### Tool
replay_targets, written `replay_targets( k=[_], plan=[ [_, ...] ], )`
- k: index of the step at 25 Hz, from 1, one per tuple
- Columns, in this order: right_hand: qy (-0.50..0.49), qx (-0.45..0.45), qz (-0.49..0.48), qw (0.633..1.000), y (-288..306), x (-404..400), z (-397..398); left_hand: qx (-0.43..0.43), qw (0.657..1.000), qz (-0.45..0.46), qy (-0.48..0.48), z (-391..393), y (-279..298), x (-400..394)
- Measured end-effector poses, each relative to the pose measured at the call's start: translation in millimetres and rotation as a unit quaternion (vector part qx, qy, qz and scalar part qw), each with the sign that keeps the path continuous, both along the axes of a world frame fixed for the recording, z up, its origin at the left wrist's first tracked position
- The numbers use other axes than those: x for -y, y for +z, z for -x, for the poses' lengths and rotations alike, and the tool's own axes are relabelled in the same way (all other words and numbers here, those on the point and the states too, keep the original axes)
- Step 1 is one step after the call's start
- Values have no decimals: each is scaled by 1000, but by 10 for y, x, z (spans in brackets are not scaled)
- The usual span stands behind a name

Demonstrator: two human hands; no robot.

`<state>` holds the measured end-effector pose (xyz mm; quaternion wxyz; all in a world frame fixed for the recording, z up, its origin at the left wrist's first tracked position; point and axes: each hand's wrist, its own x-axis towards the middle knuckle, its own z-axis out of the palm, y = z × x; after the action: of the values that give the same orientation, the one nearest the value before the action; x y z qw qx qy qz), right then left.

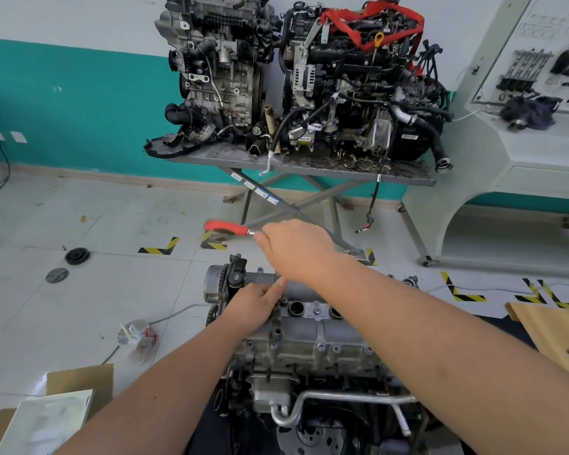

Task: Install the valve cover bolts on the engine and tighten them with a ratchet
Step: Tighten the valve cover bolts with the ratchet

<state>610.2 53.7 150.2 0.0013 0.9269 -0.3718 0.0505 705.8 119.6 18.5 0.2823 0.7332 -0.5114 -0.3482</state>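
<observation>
red-handled ratchet (pixel 227 228) gripped by right hand (pixel 296 249); left hand (pixel 253 307) fingers curled on valve cover (pixel 309 326)

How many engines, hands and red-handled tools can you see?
Engines: 3, one under the hands, two on the grey stand
Hands: 2, left hand, right hand
Red-handled ratchet: 1
Total: 6

The engine (pixel 309 339) is dull, matt cast metal, the ratchet (pixel 227 228) handle glossy red plastic, the floor (pixel 79 224) smooth, scuffed tile.
</observation>
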Motion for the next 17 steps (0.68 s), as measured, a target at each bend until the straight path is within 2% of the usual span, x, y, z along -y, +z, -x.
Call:
replay_targets(
  k=[1, 2, 3, 5, 6, 7, 9, 11, 12, 13, 14, 15, 16, 17],
  plan=[
    [-40, 30, -95, 994, 48, 16, -24, -4, 1000, 7, 1, 5, -13, -4],
    [-89, 90, -214, 969, 67, 38, -35, -6, 1000, 17, 2, 9, -23, -10],
    [-138, 172, -350, 911, 62, 43, -37, -4, 1000, 23, 0, 0, -38, -8],
    [-197, 343, -560, 728, 5, -39, -12, -13, 999, 35, -1, -18, -42, -16],
    [-206, 420, -609, 641, -49, -68, 10, -22, 999, 40, 0, -23, -28, -25],
    [-205, 484, -630, 572, -114, -75, 37, -32, 998, 47, 1, -25, -22, -26],
    [-184, 572, -633, 488, -244, -64, 93, -53, 997, 58, 7, -29, -20, -11],
    [-162, 632, -617, 440, -323, -84, 136, -60, 996, 58, 20, -38, -42, 14],
    [-155, 646, -602, 442, -370, -86, 149, -57, 997, 55, 23, -37, -49, 26],
    [-143, 646, -589, 465, -416, -93, 155, -54, 997, 53, 26, -36, -59, 39],
    [-133, 626, -573, 512, -473, -102, 154, -48, 997, 51, 29, -33, -61, 45],
    [-120, 594, -549, 576, -527, -110, 152, -44, 997, 50, 33, -37, -69, 54],
    [-101, 558, -500, 655, -570, -110, 156, -43, 997, 48, 36, -42, -69, 54],
    [-70, 525, -418, 738, -607, -97, 172, -44, 997, 45, 38, -44, -70, 56]
  ],
)
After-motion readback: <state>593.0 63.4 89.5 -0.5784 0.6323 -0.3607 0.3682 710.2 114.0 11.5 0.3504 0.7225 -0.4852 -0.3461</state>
